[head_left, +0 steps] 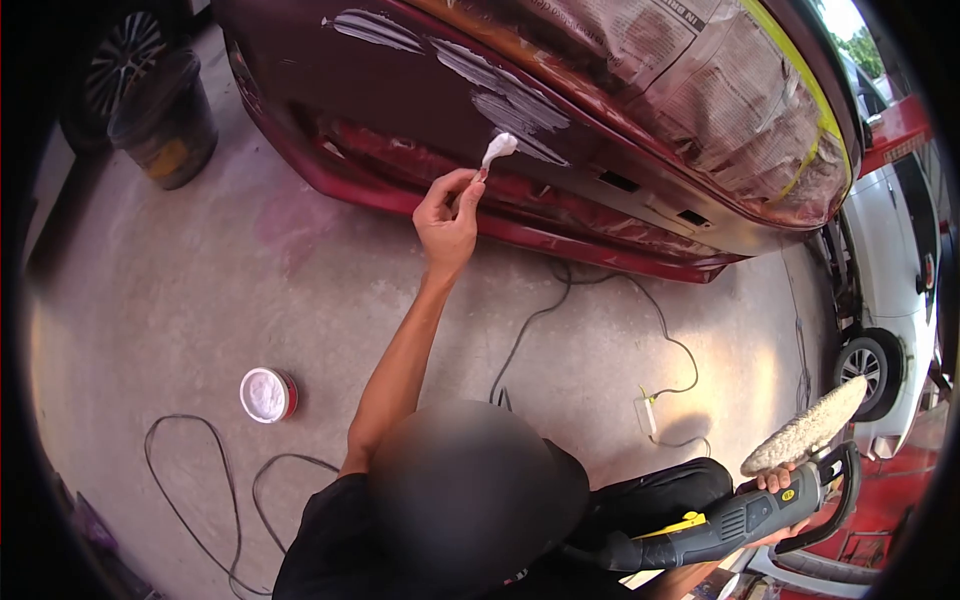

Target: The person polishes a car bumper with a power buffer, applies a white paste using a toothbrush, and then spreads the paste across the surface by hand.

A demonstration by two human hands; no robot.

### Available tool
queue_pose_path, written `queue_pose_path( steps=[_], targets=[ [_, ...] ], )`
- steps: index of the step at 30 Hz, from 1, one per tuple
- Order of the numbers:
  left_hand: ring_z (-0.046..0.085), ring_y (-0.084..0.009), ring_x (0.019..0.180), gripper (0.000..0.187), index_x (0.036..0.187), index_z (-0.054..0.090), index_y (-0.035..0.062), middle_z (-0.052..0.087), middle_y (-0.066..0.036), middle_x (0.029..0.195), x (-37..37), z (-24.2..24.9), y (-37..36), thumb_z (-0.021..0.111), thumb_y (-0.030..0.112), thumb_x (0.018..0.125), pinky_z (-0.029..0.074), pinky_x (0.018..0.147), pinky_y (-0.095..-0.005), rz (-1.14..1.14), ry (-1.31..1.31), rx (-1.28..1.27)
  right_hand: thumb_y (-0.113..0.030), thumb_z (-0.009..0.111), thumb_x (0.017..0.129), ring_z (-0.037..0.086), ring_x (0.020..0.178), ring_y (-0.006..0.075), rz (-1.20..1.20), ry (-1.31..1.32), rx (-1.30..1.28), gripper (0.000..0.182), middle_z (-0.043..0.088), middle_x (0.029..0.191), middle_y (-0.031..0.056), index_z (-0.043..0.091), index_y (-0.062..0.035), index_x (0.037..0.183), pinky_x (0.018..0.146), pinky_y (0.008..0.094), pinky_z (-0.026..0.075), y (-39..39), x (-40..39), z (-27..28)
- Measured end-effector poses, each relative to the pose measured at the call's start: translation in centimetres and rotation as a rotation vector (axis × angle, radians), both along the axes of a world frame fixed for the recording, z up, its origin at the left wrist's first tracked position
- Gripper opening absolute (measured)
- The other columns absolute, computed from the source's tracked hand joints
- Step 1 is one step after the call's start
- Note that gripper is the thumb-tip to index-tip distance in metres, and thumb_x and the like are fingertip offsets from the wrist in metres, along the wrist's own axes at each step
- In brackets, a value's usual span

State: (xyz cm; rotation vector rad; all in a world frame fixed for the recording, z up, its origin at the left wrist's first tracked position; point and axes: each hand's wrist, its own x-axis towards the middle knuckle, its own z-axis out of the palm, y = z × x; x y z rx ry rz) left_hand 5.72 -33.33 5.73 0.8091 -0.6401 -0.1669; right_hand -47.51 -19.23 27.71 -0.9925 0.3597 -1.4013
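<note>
Stretched forward, my left hand [446, 217] pinches a short stick [483, 174] with a blob of white paste on its far end. The paste is close to the dark red car's rear panel [400, 105]; whether it touches cannot be made out. Smeared white streaks [510, 95] run along that panel. At lower right my right hand [775, 480] is wrapped round a grey and black power polisher [745, 520]. Its fluffy pale pad [808, 425] is tilted up, away from the car. An opened tub of white paste [266, 395] stands on the floor at left.
Newspaper [690, 60] edged with yellow tape covers the car's glass. Black cords [215, 430] loop over the concrete floor, with a white connector [650, 410] at right. A dark bucket [165, 120] is at upper left, a white car [895, 300] at far right.
</note>
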Motion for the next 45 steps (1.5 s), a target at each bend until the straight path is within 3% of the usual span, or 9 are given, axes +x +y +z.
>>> queue_pose_path(
  steps=[4,10,18,23,28,31,36,39,45],
  targets=[
    [0.054,-0.0027,0.074,0.012,0.106,0.074,0.0004,0.069,-0.001,0.089,-1.5,-1.0,0.4,0.075,0.002,0.094,0.041,0.063,-0.0186,-0.112,-0.122,0.065,-0.049,0.069,0.09,0.054,0.101,0.0257,-0.044,0.019,-0.018,0.082,0.05,0.11,0.0134,0.034,0.0066,0.14,0.093,0.0377,0.045,-0.3,-0.4,-0.7],
    [0.059,-0.0068,0.074,0.021,0.117,0.068,0.0016,0.068,-0.002,0.091,8.5,-0.8,3.9,0.072,0.013,0.1,0.048,0.066,-0.021,-0.056,0.341,-0.14,-0.048,0.07,0.089,0.052,0.104,0.025,0.046,0.012,0.004,0.086,0.048,0.112,0.0124,0.031,0.007,0.142,0.096,0.037,0.044,-0.9,-2.2,-0.8],
    [0.059,-0.0041,0.085,0.016,0.113,0.069,0.0001,0.069,-0.001,0.098,3.5,-1.9,2.9,0.072,0.004,0.098,0.048,0.075,-0.0212,-0.222,0.054,-0.015,-0.051,0.066,0.092,0.051,0.105,0.0247,0.044,0.057,-0.059,0.087,0.047,0.114,0.0133,0.031,0.0096,0.143,0.097,0.0377,0.044,-0.5,1.1,-0.7],
    [0.057,-0.004,0.079,0.012,0.11,0.07,0.0009,0.07,0.0,0.094,5.7,-1.6,3.6,0.071,0.007,0.099,0.047,0.071,-0.02,0.01,0.155,-0.068,-0.053,0.063,0.093,0.053,0.103,0.0258,0.013,0.059,-0.045,0.085,0.048,0.111,0.0136,0.032,0.0094,0.142,0.095,0.0394,0.045,-0.4,0.9,-0.8],
    [0.055,-0.0019,0.078,0.01,0.105,0.072,-0.0005,0.069,0.003,0.091,1.8,-1.8,2.4,0.072,0.002,0.096,0.044,0.068,-0.0189,-0.091,-0.031,0.083,-0.052,0.063,0.093,0.052,0.104,0.0259,0.022,0.038,-0.04,0.084,0.047,0.113,0.0141,0.032,0.0087,0.142,0.095,0.039,0.045,-0.5,2.4,-0.8],
    [0.058,-0.0041,0.078,0.013,0.11,0.07,-0.0003,0.069,0.001,0.091,2.0,-1.1,2.9,0.072,0.004,0.098,0.046,0.068,-0.0195,-0.078,0.138,-0.071,-0.051,0.065,0.092,0.052,0.104,0.0259,0.042,0.041,-0.037,0.084,0.047,0.113,0.0136,0.031,0.0088,0.142,0.095,0.0391,0.044,-0.9,2.1,-1.0],
    [0.059,-0.0056,0.075,0.019,0.116,0.069,0.0013,0.068,-0.001,0.088,10.8,-1.0,6.4,0.07,0.013,0.101,0.047,0.065,-0.0211,-0.021,0.443,-0.171,-0.049,0.066,0.09,0.052,0.106,0.0265,0.078,0.07,-0.032,0.086,0.047,0.116,0.0149,0.031,0.0096,0.143,0.098,0.0399,0.044,-1.0,0.5,-0.7],
    [0.059,-0.0056,0.075,0.019,0.116,0.069,0.0019,0.068,0.0,0.088,12.1,-0.7,5.7,0.07,0.014,0.101,0.047,0.065,-0.021,-0.001,0.372,-0.099,-0.049,0.063,0.092,0.052,0.108,0.0273,0.092,0.051,-0.042,0.085,0.047,0.118,0.0165,0.03,0.0102,0.143,0.099,0.0407,0.043,-1.2,0.3,-1.0],
    [0.061,-0.0056,0.079,0.014,0.112,0.07,0.0015,0.068,0.001,0.09,5.5,-0.8,4.9,0.072,0.006,0.098,0.048,0.068,-0.0208,-0.123,0.135,-0.052,-0.051,0.061,0.092,0.052,0.108,0.0273,0.131,0.07,-0.041,0.085,0.047,0.123,0.0182,0.032,0.0112,0.142,0.099,0.0405,0.043,-1.9,-0.3,-1.2]
  ],
)
